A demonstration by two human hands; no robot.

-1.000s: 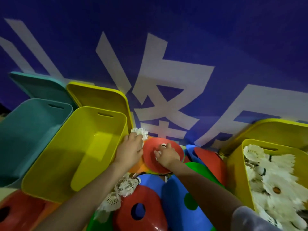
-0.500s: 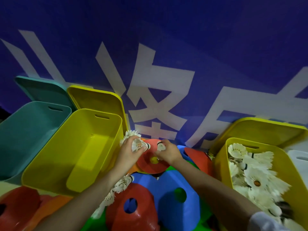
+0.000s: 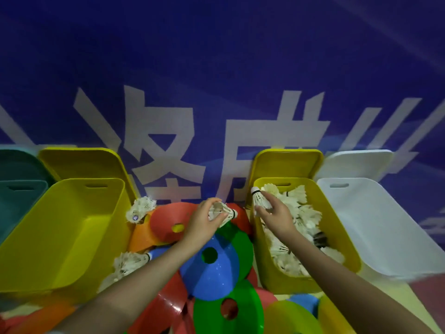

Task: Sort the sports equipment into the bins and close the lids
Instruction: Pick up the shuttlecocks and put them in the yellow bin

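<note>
My right hand (image 3: 277,214) is pinching a shuttlecock (image 3: 258,198) over the yellow bin (image 3: 269,273) at three o'clock; my left hand (image 3: 204,221) fingers are gripping another shuttlecock (image 3: 225,213).

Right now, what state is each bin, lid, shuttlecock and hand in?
Left hand: grips a shuttlecock over the cones.
Right hand: grips a second shuttlecock at the right yellow bin's rim.
Right yellow bin: open, holds many shuttlecocks.
Left yellow bin: open, nothing visible inside.
White bin: open, nothing visible inside.
Teal bin: open, mostly out of frame.
Lids: off, propped behind the bins.
Loose shuttlecocks: lying among the cones.
</note>
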